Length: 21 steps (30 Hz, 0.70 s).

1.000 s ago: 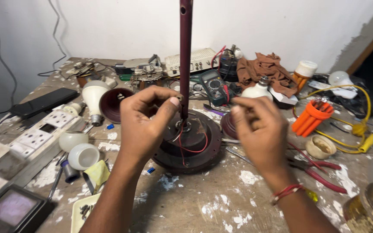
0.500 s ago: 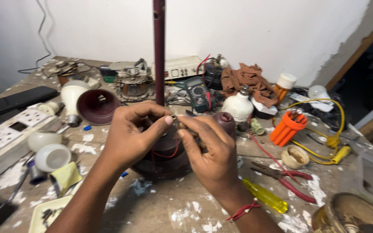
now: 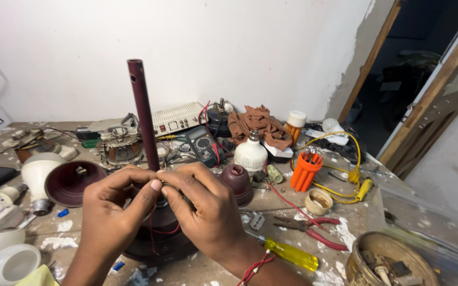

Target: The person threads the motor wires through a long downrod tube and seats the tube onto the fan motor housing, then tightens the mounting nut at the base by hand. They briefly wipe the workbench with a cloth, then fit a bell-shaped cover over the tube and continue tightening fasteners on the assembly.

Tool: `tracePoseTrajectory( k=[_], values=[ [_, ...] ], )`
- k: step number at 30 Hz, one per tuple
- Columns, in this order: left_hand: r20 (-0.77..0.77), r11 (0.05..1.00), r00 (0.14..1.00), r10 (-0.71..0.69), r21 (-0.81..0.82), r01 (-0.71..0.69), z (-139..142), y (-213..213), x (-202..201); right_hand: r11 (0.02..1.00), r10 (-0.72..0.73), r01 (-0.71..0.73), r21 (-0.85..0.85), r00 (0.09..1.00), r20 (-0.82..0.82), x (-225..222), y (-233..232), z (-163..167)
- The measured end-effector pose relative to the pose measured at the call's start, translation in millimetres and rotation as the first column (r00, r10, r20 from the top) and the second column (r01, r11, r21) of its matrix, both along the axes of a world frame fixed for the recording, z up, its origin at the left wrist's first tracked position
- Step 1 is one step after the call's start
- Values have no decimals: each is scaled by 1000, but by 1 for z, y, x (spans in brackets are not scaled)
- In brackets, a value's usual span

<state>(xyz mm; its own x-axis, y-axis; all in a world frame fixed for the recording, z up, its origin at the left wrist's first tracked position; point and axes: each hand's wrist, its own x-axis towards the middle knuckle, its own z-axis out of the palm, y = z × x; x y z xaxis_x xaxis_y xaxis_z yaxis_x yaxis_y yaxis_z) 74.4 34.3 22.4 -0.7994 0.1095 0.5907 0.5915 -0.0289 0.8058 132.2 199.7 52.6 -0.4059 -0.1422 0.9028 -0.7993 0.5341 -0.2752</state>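
Pinching at maroon rod (image 3: 143, 114) base, both hands' grip, left hand (image 3: 113, 212), right hand (image 3: 203, 212), wires seemingly between.

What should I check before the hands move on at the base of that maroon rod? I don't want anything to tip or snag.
1. Left hand at the rod base: ok.
2. Right hand pinching there too: ok.
3. Maroon rod upright: ok, slight lean.
4. What the fingertips hold: cannot tell, hidden.
5. Red wire loose on the round motor body: not ok.
6. Yellow screwdriver and red pliers in reach: ok.
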Motion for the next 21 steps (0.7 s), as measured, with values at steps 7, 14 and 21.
tracePoseTrajectory(
  k=[7, 14, 21],
  values=[
    [-95, 997, 993, 64, -31, -67, -3, -4, -9, 984, 22, -25, 178, 1000, 21, -15, 10, 14],
    [-154, 989, 988, 4, -144, -26, -2, -6, -12, 992, 109, -117, 57, 987, 120, -28, 16, -8],
    [-92, 992, 989, 119, -18, -121, -10, -4, -9, 983, -63, 93, -156, 980, 188, -28, 28, -34]
  ],
)
